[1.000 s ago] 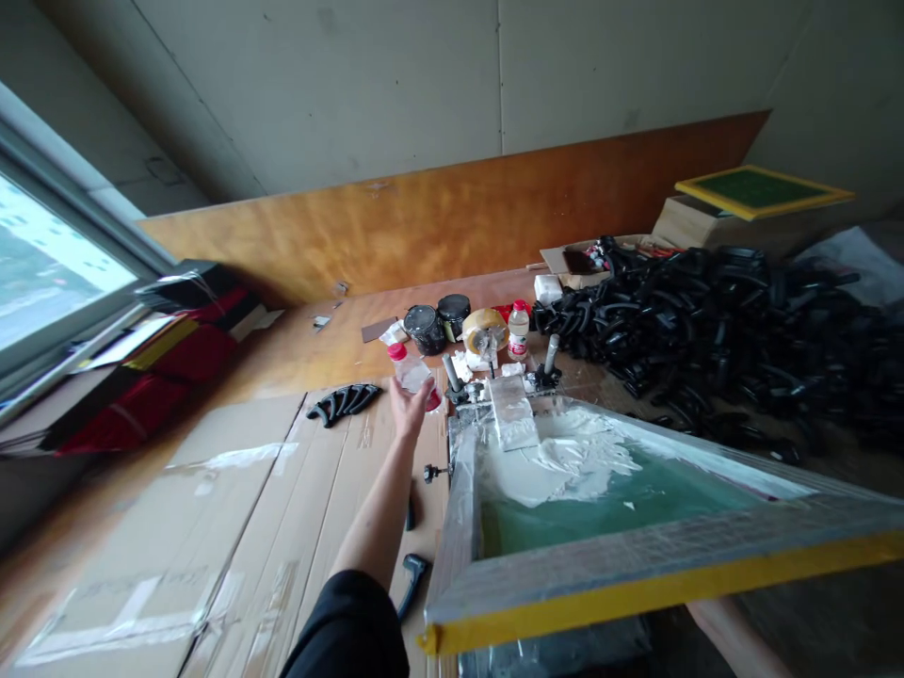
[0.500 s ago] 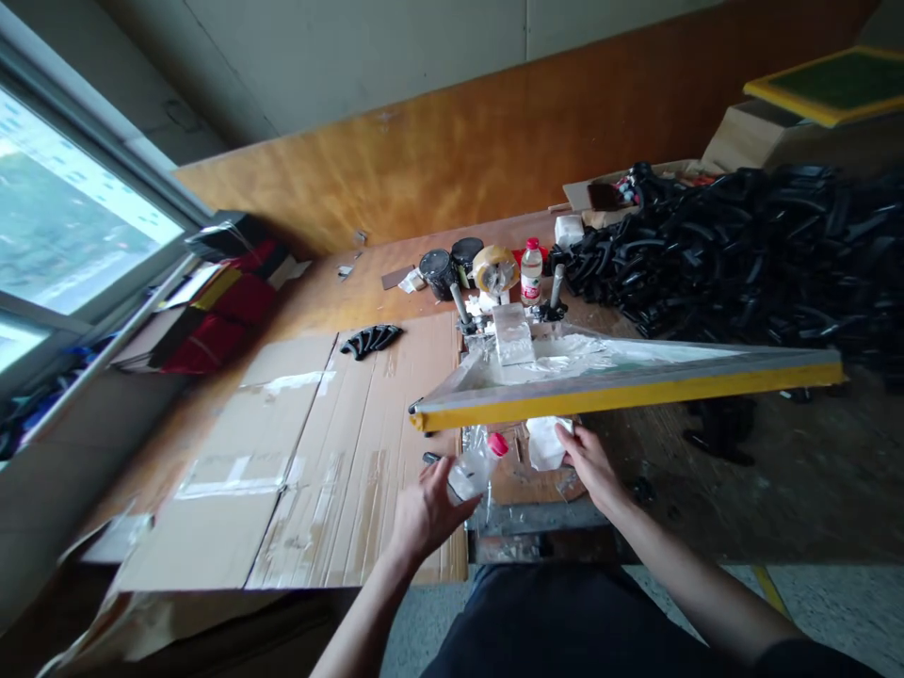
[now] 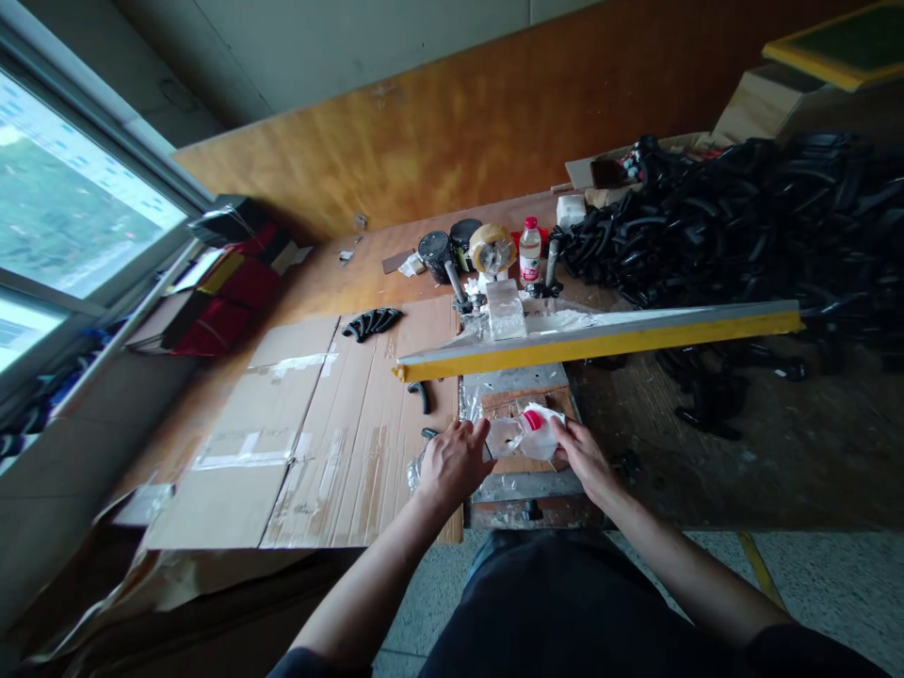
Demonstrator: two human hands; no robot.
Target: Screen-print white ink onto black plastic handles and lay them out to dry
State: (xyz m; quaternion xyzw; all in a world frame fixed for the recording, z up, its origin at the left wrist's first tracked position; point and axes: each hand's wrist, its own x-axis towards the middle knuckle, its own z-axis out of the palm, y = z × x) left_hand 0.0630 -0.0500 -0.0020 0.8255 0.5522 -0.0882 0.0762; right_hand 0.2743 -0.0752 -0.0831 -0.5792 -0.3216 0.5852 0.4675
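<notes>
My left hand [image 3: 454, 461] is wrapped round a clear plastic bottle [image 3: 504, 437] with a red cap, tipped sideways toward the right. The cap end meets a white cloth [image 3: 542, 441], or a wad of tissue, pinched in my right hand [image 3: 580, 456]. Both hands are over a wooden board [image 3: 519, 405] on the metal base of a screen-printing stand. Just beyond them, a screen frame [image 3: 600, 350] with a yellow front edge is tilted up. Small curved black parts [image 3: 421, 395] lie left of the base. My left hand hides much of the bottle.
Flattened cardboard [image 3: 282, 424] covers the left of the table. Behind the frame stand black tins [image 3: 436, 254], a tape roll [image 3: 492, 250] and another red-capped bottle [image 3: 529, 252]. A large heap of black plastic parts [image 3: 706, 226] fills the right side.
My left hand has brought the bottle rightward and tipped its cap against the cloth in my right hand. The screen frame appears higher, its front edge farther from my hands.
</notes>
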